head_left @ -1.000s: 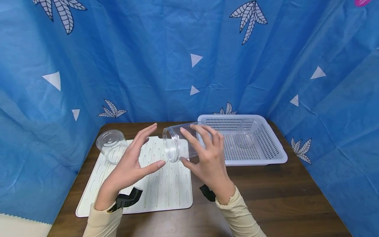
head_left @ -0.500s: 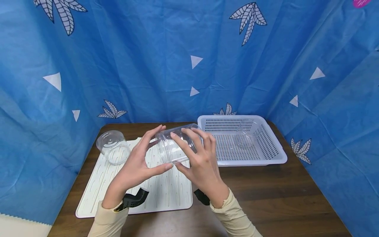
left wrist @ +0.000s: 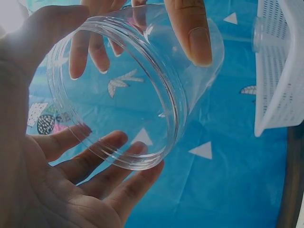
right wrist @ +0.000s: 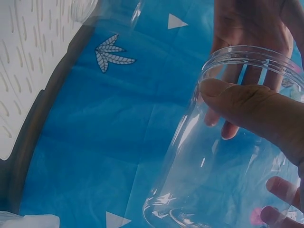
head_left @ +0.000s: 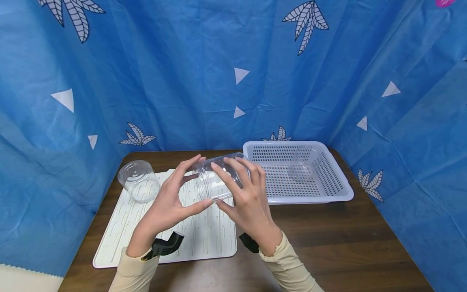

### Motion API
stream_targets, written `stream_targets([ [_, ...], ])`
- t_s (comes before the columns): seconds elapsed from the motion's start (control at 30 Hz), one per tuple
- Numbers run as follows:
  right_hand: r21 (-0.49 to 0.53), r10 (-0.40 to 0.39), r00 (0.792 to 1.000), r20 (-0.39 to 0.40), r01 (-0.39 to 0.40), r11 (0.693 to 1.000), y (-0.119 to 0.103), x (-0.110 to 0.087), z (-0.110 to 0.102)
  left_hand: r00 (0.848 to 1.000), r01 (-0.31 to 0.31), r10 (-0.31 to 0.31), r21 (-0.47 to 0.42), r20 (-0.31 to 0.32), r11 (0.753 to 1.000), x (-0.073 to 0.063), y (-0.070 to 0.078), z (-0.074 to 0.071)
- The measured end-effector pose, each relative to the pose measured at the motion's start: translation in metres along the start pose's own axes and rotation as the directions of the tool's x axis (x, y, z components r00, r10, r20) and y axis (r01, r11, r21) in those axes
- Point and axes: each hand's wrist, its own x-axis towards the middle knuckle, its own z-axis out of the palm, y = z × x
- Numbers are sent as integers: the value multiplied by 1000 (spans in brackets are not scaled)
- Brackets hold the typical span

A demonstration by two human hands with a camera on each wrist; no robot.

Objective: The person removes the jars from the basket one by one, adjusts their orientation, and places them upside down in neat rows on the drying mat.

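A clear plastic jar (head_left: 213, 186) with a threaded neck is held tilted on its side above the mat, its open mouth toward the left. My left hand (head_left: 166, 200) grips the neck, thumb on one side and fingers on the other; in the left wrist view those fingers (left wrist: 126, 190) lie along the rim. My right hand (head_left: 251, 198) holds the jar's body, its thumb (right wrist: 237, 97) just under the neck in the right wrist view. No lid shows on the mouth. The jar's base is partly covered by the right hand's fingers in the head view.
A second clear jar (head_left: 138, 182) stands tilted-looking at the white mat's (head_left: 208, 239) back left corner. At the back right, a white perforated basket (head_left: 303, 200) holds another clear jar (head_left: 305, 166). Blue curtain (head_left: 204, 81) encloses the brown wooden table (head_left: 328, 243).
The left hand has moved right onto the jar's neck, and the right hand has brought the jar slightly left. Over the last half second both hands stay nearly still.
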Motion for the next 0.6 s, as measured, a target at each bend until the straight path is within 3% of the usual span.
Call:
stream_targets([
  [0.33,21,-15,1000,5,15,1000,1,-1,1,999,-22,21,-18,-41,1000,-2,-3,-1],
  [0.6,148,-47,999,-20,49,988,9,0,-3,998,-34,31,-58,-46,998,-3,-3,-3],
])
